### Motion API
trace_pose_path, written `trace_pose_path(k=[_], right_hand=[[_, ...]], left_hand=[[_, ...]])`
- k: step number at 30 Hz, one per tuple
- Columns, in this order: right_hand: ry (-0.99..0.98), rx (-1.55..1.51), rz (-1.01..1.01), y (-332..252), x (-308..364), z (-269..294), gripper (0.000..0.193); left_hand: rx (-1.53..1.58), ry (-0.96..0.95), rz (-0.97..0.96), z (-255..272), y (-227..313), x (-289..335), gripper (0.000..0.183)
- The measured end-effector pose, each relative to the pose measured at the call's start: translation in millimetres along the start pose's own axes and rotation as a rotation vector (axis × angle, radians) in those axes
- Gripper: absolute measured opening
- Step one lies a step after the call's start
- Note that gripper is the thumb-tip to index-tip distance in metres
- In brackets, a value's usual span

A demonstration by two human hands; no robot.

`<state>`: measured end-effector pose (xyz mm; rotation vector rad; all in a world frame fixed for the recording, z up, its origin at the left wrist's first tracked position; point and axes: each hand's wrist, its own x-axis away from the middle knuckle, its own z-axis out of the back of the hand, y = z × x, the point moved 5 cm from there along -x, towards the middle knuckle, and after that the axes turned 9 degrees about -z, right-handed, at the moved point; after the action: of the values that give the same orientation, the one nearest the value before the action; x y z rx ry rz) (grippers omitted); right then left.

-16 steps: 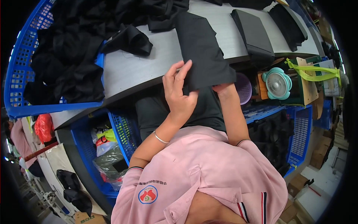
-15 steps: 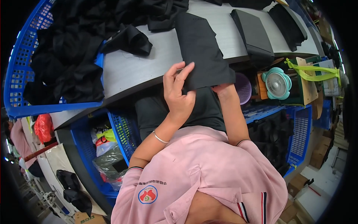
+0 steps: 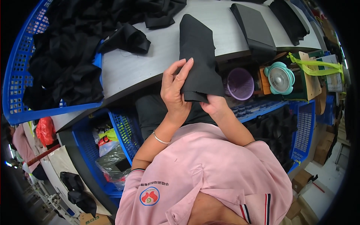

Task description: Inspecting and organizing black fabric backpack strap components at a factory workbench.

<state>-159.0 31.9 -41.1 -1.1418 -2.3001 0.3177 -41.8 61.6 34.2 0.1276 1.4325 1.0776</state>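
Note:
A flat folded piece of black fabric (image 3: 198,56) stretches from the grey table's front part toward my lap, its near edge curled over. My left hand (image 3: 175,90) holds its left edge, two fingertips lying along the cloth and the thumb side hidden by it. At the near right corner, my right hand (image 3: 215,106) grips the same fabric, with the fingers partly covered. A crumpled black cloth piece (image 3: 131,40) lies on the table left of it.
Loose black cloth fills a blue basket (image 3: 52,114) at the left. Stacked black pieces (image 3: 253,28) lie on the grey table (image 3: 153,50) at the right. A purple basket (image 3: 240,84) and a teal fan (image 3: 280,78) stand near my right hand. Blue crates (image 3: 125,131) flank my lap.
The black fabric's near end has come closer to me and the piece looks narrower. My right hand has moved left and nearer, toward my left hand, which now meets the fabric's edge.

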Motion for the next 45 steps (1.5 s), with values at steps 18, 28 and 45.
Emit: trace_pose_path(k=[18, 28, 45], right_hand=[[-0.185, -0.405, -0.070, 3, -10, -7, 0.044], [-0.082, -0.325, -0.078, 2, -10, -9, 0.042], [-0.089, 0.113, 0.326, -16, -27, 13, 0.043]], left_hand=[[0.038, -0.058, 0.064, -9, 4, 17, 0.077], [0.064, -0.074, 0.100, -4, 4, 12, 0.076], [0.106, -0.184, 0.062, 9, -9, 7, 0.065]])
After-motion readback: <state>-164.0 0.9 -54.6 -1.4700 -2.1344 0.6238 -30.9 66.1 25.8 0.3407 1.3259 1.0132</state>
